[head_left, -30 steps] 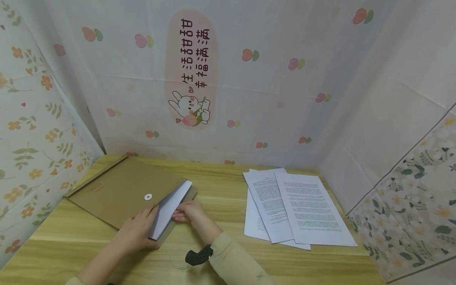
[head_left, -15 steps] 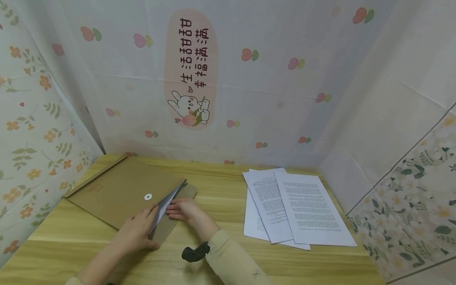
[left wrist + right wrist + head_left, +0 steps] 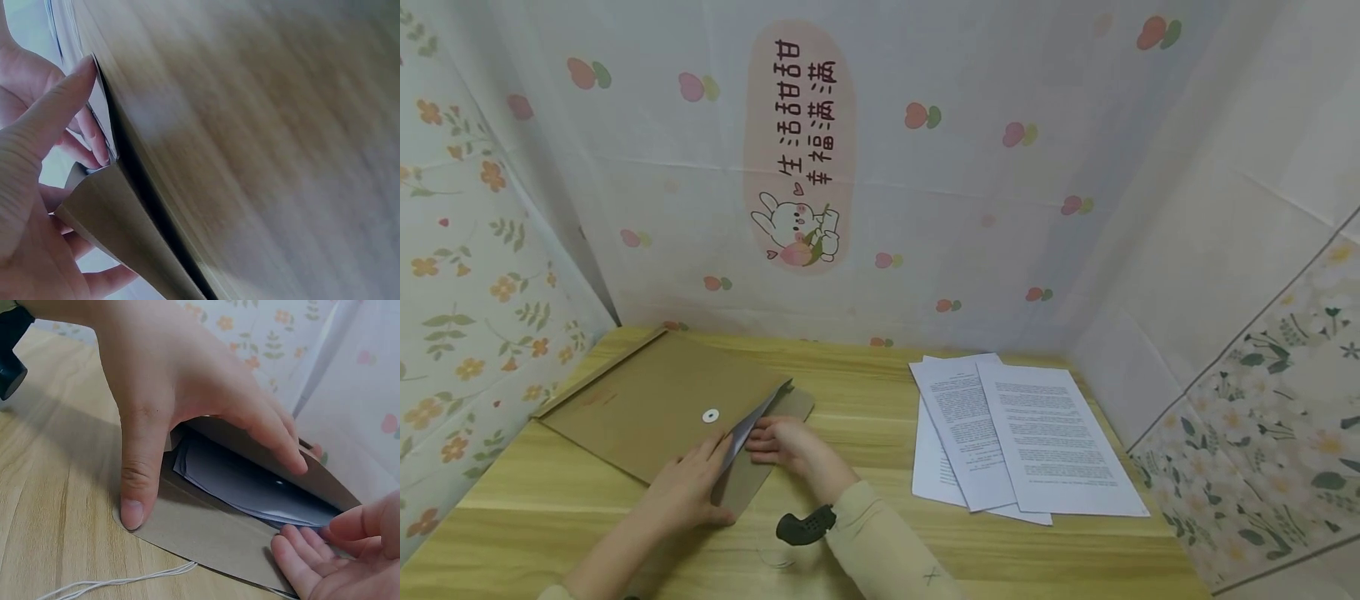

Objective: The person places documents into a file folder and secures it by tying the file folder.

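Observation:
A brown kraft document envelope (image 3: 655, 383) lies on the left of the table, its mouth towards me and flap (image 3: 206, 519) folded out flat. My left hand (image 3: 681, 492) holds the mouth apart: the thumb presses the flap's corner while the fingers grip the raised upper panel, one inside and others outside. White paper sheets (image 3: 244, 481) sit inside, mostly covered by that panel. Palm up over the flap, my right hand (image 3: 797, 446) touches the sheets' edge with extended fingers (image 3: 294, 550). The left hand's knuckles hide part of the mouth.
Several printed sheets (image 3: 1052, 442) lie overlapping at the table's right. A white string (image 3: 131, 578) trails from the flap. A black device (image 3: 805, 527) is on my right wrist. Patterned cloth (image 3: 880, 183) surrounds the wooden table (image 3: 857, 417).
My right hand has moved left towards the envelope's mouth, and the paper sheets have slid deeper inside, baring more of the flap. My left hand stays in place.

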Demonstrator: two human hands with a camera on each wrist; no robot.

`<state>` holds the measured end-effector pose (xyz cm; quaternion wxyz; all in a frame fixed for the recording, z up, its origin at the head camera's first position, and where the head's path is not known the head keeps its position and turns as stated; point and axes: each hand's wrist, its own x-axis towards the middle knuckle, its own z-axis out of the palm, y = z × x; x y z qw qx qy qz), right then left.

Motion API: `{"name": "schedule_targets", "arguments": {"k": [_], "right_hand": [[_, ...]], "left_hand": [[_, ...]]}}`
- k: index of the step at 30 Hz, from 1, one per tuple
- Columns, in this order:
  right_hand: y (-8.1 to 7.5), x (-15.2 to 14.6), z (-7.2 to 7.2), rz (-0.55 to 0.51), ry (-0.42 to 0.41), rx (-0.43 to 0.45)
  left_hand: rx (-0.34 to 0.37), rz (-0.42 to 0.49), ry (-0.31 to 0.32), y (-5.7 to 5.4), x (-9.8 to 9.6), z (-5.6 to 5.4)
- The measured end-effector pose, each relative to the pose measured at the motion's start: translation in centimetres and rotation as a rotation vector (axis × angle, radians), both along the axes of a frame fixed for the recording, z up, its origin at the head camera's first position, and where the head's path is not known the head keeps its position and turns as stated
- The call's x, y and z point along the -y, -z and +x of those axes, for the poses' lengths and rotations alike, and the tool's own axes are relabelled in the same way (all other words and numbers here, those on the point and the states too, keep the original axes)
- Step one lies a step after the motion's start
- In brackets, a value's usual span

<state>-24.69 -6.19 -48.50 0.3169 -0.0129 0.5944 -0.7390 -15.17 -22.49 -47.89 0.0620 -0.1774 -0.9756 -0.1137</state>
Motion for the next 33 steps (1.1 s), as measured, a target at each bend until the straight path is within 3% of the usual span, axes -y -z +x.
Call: {"name": "schedule_targets", "arguments": {"k": [12, 20, 28, 33], "right_hand": [[-0.1, -0.4, 0.1, -0.004, -0.02, 0.004], [-0.2, -1.5, 0.6, 0.007, -0.036, -0.034], [-0.1, -3.4, 1.1, 0.017, -0.042, -0.071], [-0.2, -5.2, 1.5, 0.0, -0.028, -0.107]], "left_hand": [[0.035, 0.022, 0.001, -0.2, -0.1, 0.1], [0.107, 0.019, 0.006, -0.5, -0.2, 0.1], [0.156, 0.053, 0.05, -1.1, -0.1, 0.0], [0.126, 0.059, 0.108, -1.2, -0.3, -0.3]]}}
